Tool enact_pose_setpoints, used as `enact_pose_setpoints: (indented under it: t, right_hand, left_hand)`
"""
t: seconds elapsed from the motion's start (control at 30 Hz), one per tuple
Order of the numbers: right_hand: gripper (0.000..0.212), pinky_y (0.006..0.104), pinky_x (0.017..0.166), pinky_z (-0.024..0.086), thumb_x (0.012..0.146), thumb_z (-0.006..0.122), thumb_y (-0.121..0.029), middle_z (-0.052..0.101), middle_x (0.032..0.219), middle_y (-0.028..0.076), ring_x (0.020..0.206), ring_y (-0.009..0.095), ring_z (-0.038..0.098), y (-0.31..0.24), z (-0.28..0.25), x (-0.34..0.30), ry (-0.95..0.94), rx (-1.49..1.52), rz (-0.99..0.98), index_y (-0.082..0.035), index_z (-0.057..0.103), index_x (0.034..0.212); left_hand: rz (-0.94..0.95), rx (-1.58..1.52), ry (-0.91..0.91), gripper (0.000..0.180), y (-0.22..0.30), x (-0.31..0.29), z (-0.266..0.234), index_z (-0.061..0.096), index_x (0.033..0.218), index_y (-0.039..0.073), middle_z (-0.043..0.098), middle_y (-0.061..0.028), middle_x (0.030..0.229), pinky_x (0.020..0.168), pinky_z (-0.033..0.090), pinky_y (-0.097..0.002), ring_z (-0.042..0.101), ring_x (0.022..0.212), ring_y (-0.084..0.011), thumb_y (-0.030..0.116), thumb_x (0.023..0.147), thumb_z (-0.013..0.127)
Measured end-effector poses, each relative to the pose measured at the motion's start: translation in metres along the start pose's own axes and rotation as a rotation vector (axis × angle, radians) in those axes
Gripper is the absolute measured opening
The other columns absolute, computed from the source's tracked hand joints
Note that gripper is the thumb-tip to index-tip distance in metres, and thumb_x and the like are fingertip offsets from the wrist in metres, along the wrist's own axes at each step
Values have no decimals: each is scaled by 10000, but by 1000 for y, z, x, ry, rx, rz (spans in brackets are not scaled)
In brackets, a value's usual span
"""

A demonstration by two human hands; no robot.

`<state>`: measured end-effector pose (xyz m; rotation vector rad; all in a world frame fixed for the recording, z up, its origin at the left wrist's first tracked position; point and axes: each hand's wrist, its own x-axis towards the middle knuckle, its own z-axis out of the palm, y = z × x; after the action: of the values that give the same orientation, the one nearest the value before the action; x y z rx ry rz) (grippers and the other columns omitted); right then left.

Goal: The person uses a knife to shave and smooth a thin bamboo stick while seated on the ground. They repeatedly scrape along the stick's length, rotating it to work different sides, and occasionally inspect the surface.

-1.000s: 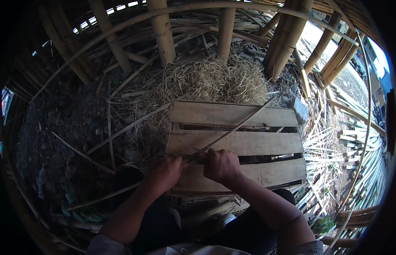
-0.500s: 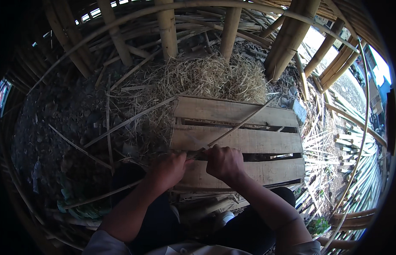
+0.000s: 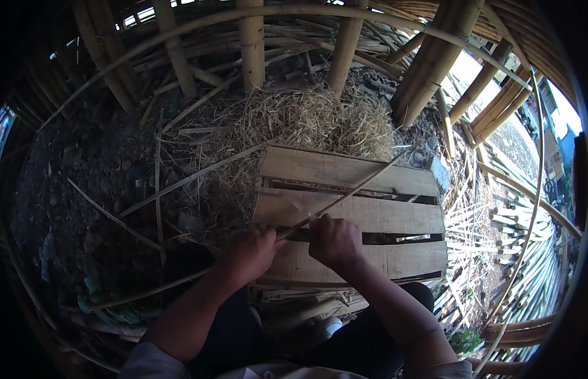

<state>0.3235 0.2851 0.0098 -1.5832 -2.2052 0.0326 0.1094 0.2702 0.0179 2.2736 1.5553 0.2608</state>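
Note:
A long thin bamboo strip [image 3: 360, 186] runs slantwise over a low slatted wooden bench [image 3: 351, 165], from its far right down to my hands. My left hand [image 3: 248, 254] is closed around the strip near the bench's left edge. The strip's tail comes out behind that hand, toward the lower left. Close by on the right, my right hand [image 3: 336, 241] is a fist, its thumb side against the strip. A faint, blurred pale sliver shows above the strip between the hands; I cannot tell what it is. What the right fist encloses is hidden.
Pale shavings [image 3: 306, 120] are heaped behind the bench, before upright bamboo posts [image 3: 252, 47]. Loose strips [image 3: 196, 179] lie on the dark ground at left. Many cut bamboo pieces [image 3: 528, 246] lie at right. A curved bamboo strip [image 3: 539, 158] rises at the right.
The gap between my hands has widened slightly, and more of the strip shows between them. The strip's far end has shifted a little left and nearer. The view has moved slightly.

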Motion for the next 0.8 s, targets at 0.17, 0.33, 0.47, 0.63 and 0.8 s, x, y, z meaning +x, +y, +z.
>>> enact_pose_setpoints:
  t: [0.17,0.33,0.47,0.63,0.8]
  right_hand:
    - [201,482,479,521,978,590,-204,622,622,168,572,378,668,-5,-6,-1,-241,139,-16,-40,594,863]
    - [235,494,513,534,980,583,-222,640,619,185,557,388,667,-24,3,-13,-163,183,3,-42,599,830]
    - [198,500,541,550,974,591,-233,675,681,192,587,397,681,-10,-4,2,-264,134,-5,-41,601,925]
    - [232,483,562,566,984,585,-258,680,681,191,613,387,697,-13,-4,-1,-269,85,43,-52,619,883]
    - [232,487,562,565,988,579,-258,669,656,185,608,381,695,-10,6,-4,-189,89,-19,-70,622,859]
  left_hand:
    - [-18,-13,-11,354,1,3,-1,667,960,13,714,-213,817,727,591,-493,734,793,-398,339,1043,557]
    - [-29,42,-64,302,9,8,0,661,957,14,724,-212,868,719,594,-488,740,802,-386,289,1036,563]
    - [-51,116,-56,259,12,7,2,645,958,25,721,-206,833,701,598,-477,746,790,-371,266,1023,578]
    - [-25,58,9,269,7,2,10,648,941,19,699,-218,783,695,580,-505,723,757,-406,265,1024,578]
    - [-28,16,-8,263,5,4,14,643,962,18,699,-218,802,691,576,-507,721,780,-407,267,1024,584]
